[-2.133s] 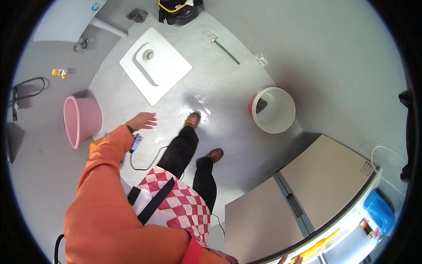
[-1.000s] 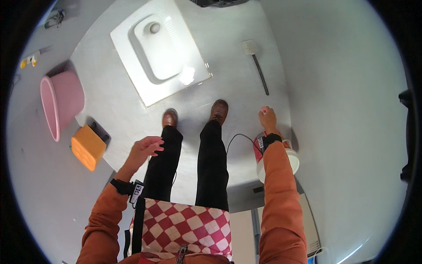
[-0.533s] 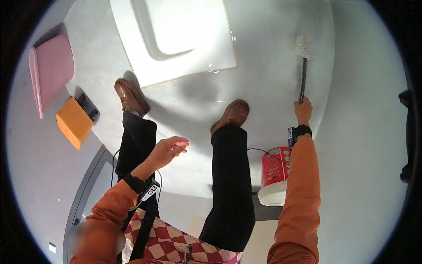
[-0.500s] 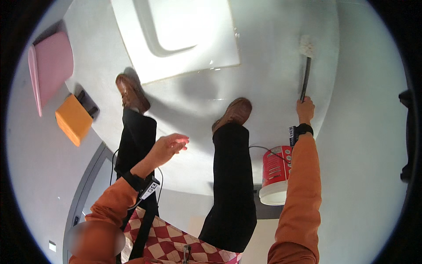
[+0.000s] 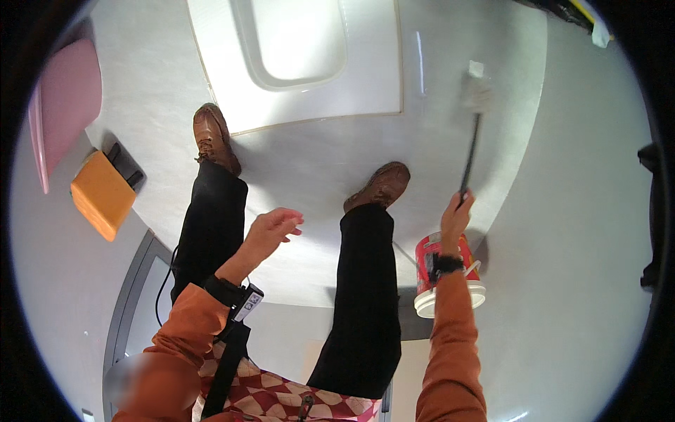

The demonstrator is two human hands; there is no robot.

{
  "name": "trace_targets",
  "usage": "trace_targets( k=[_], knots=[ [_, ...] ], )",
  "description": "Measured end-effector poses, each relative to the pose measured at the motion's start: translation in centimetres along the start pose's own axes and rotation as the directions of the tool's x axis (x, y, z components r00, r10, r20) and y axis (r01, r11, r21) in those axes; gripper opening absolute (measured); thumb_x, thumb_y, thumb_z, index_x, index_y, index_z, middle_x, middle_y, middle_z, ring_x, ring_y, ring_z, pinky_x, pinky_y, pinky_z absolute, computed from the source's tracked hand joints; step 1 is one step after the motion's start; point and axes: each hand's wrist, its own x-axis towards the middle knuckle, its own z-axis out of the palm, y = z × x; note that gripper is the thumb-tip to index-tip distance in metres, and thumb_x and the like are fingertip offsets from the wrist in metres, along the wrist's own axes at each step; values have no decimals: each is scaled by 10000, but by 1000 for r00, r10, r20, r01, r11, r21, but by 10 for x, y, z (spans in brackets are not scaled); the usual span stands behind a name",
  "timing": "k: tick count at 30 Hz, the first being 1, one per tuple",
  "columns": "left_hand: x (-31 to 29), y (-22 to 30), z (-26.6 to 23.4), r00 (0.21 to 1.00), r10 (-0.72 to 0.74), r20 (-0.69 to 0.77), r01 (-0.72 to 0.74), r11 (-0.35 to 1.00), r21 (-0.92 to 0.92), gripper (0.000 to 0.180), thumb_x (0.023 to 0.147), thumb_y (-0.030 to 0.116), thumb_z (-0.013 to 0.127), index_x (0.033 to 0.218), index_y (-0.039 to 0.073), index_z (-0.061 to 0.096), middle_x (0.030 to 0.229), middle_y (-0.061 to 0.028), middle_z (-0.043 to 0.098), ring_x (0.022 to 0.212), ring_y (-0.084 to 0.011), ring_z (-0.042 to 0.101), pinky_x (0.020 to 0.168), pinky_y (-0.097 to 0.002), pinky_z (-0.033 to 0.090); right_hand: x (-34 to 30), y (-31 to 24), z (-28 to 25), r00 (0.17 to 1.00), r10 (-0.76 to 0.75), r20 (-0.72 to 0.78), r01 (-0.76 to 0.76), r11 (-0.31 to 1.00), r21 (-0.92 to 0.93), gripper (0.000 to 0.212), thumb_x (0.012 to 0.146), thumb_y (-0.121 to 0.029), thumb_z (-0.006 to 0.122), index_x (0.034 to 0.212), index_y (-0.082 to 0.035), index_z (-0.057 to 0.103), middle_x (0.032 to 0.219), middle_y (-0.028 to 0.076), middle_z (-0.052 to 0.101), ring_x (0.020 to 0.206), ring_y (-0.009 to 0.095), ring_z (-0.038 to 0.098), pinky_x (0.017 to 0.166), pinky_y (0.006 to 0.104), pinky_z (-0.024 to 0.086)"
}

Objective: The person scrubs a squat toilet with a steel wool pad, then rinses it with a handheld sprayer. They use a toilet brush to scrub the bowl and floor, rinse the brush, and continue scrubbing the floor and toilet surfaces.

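My right hand [image 5: 455, 216] grips the dark handle of a toilet brush [image 5: 470, 158]. Its whitish head, smeared by motion, is at the floor to the right of a white squat toilet [image 5: 316, 111]. Beside the head shows a small white patch [image 5: 476, 68]; I cannot tell what it is. Loosely bent and holding nothing I can see, my left hand [image 5: 273, 231] hovers in front of my left leg, fingers partly apart. Below my right hand stands a red bucket [image 5: 426, 261] with a white rim, partly hidden by my wrist and forearm.
My brown shoes [image 5: 380, 186] stand near the toilet's front edge. At the left are a pink bin [image 5: 74, 98] and an orange box-shaped thing [image 5: 102, 197] by the wall. Something dark and yellow [image 5: 573, 13] lies at the upper right. A grey door frame [image 5: 126, 295] is lower left.
My right hand has moved down and left with the toilet brush, now over the bucket's far side. The brush head has shifted slightly left and down. My left hand has barely moved.
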Motion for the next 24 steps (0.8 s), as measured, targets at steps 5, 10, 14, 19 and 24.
trace_targets(
  k=[5,10,14,19,24],
  knots=[
    [-6,13,-4,983,88,161,-73,993,-95,272,906,248,473,1079,48,542,1007,-71,607,889,-160,603,697,-264,473,-67,-35,6,943,-66,327,153,957,-247,460,893,-179,446,1326,-98,313,1036,236,565,839,369,590,638,406,481],
    [-9,25,-16,987,104,123,-79,978,-194,271,891,238,493,1074,43,540,1011,-59,608,872,-151,604,694,-254,457,-84,-55,13,942,29,333,87,940,-330,479,897,-173,435,1348,-154,276,834,222,599,707,376,591,567,438,456],
    [-13,27,-17,975,132,177,-94,974,-205,293,910,267,459,1099,55,533,1036,-74,593,908,-166,588,735,-266,454,-77,-76,7,936,60,347,91,910,-404,475,900,-188,427,1346,-152,267,723,218,590,638,388,578,532,445,446],
    [-18,29,-16,958,151,245,-90,965,-246,299,906,280,463,1090,56,537,1034,-73,595,905,-167,589,729,-267,454,-65,-91,2,923,-95,374,237,905,-354,463,905,-200,408,1342,-138,266,675,209,580,614,391,568,518,464,428],
    [-16,28,-19,966,132,224,-60,951,-303,299,903,289,468,1079,59,542,1034,-70,595,901,-168,589,732,-269,450,-84,-74,-19,929,86,361,103,874,-474,467,902,-239,413,1344,-193,268,618,218,564,565,396,555,483,474,413]
  ],
)
